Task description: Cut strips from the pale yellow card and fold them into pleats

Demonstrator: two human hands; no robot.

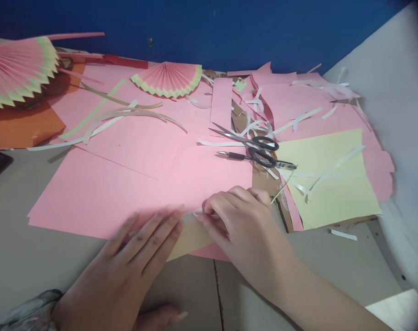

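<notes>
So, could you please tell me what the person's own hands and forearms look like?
The left hand has longish nails and a loose, patterned greyish-white cuff at its wrist. The right hand has no sleeve over the visible forearm. Neither shows a glove, ring or watch.

Grey surface (19, 257) under pink paper sheets (126, 193)
</notes>
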